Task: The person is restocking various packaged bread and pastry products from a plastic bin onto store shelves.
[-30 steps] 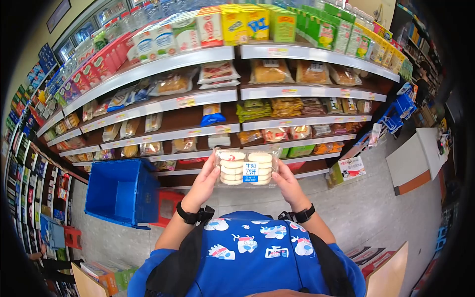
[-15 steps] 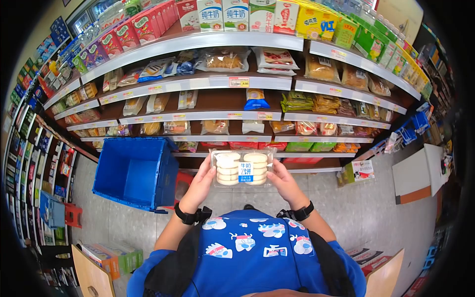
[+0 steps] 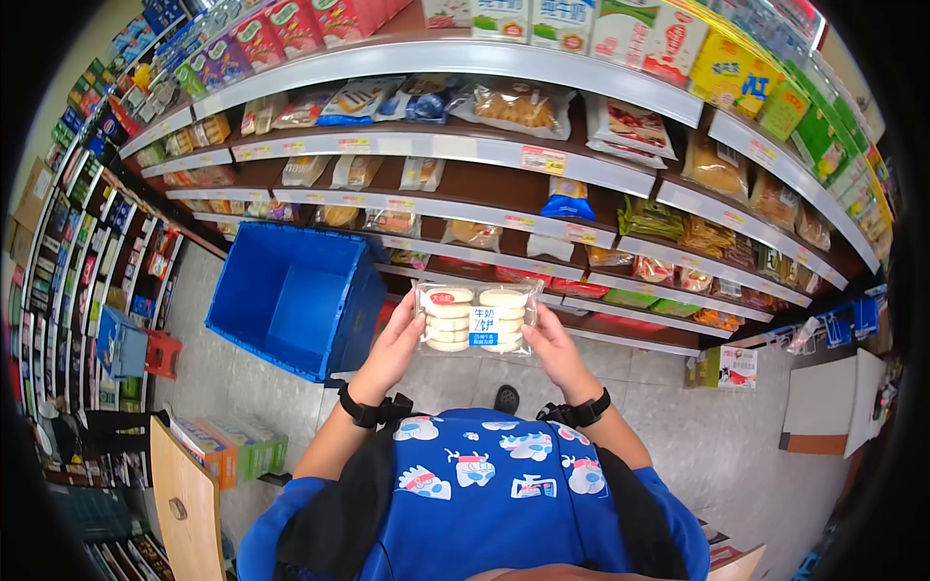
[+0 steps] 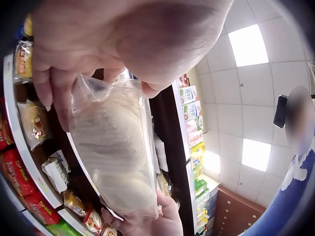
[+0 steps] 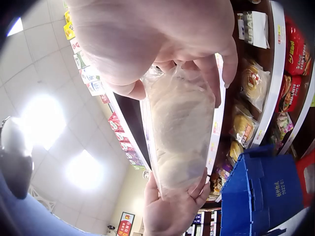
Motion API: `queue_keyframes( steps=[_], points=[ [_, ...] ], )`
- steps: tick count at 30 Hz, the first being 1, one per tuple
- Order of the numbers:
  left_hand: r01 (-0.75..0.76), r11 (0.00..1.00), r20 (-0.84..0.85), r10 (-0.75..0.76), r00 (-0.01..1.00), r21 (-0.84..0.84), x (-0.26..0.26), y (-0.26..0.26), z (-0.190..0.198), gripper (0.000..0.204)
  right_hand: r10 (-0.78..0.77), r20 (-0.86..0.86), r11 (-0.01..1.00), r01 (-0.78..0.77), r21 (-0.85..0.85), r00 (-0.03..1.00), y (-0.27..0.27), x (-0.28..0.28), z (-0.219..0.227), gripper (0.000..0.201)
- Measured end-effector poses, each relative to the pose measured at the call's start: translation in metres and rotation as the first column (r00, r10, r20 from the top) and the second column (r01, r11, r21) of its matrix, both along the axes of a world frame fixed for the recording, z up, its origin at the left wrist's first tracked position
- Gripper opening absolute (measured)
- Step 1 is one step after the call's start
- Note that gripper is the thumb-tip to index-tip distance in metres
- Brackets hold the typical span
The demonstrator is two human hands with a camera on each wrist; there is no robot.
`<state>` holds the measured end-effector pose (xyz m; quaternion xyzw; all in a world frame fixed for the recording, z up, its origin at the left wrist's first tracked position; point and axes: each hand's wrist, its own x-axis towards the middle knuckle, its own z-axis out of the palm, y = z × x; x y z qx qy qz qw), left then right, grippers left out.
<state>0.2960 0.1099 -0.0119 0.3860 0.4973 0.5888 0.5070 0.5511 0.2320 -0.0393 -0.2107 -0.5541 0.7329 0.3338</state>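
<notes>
A clear plastic pack of round white buns [image 3: 449, 322] with a blue-and-white label faces up in front of the chest in the head view. My left hand [image 3: 393, 341] grips its left end, thumb on the near side and fingers wrapped behind. The opposite end is gripped by my right hand [image 3: 560, 351] in the same way. From the left wrist, the pack's underside [image 4: 115, 142] shows pale buns through the film, with both hands at its ends. The right wrist view shows the same pack [image 5: 179, 123] held between the two palms.
Ahead, shelves hold bagged bread [image 3: 513, 108] and, on top, drink cartons [image 3: 504, 17]. A blue crate [image 3: 291, 300] stands at the left by the shelf. Farther left are a red stool [image 3: 163, 354] and cardboard boxes [image 3: 232, 447]. A white-fronted box [image 3: 736, 368] sits on the floor at right.
The view has swung left and down, so the shelves and blue crate shift right in it. Both hands keep the bun pack in front of the chest.
</notes>
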Motion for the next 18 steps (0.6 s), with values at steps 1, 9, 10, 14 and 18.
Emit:
queue_keyframes(
  steps=[1, 9, 10, 14, 18],
  points=[
    [-0.014, 1.0, -0.017, 0.014, 1.0, -0.005, -0.005, -0.006, 0.0, 0.06, 0.006, 0.004, 1.0, -0.006, -0.011, 1.0, -0.004, -0.007, 0.001, 0.053],
    [-0.003, 0.999, -0.008, 0.003, 1.0, 0.041, -0.099, -0.045, 0.008, 0.054, 0.009, 0.035, 1.0, -0.01, 0.022, 0.999, -0.044, -0.103, 0.008, 0.052],
    [0.011, 0.999, -0.017, -0.011, 1.0, 0.041, -0.118, -0.054, 0.008, 0.054, -0.004, 0.022, 1.0, 0.003, 0.012, 1.0, -0.056, -0.121, 0.006, 0.052],
    [0.035, 0.999, -0.002, -0.035, 0.999, 0.009, -0.201, -0.098, 0.006, 0.051, -0.015, -0.015, 1.0, 0.016, 0.008, 1.0, -0.107, -0.199, -0.002, 0.053],
    [0.07, 0.997, -0.031, -0.071, 0.997, -0.012, -0.269, -0.144, 0.008, 0.049, -0.009, -0.009, 1.0, 0.008, -0.021, 1.0, -0.158, -0.267, -0.014, 0.054]
  ],
)
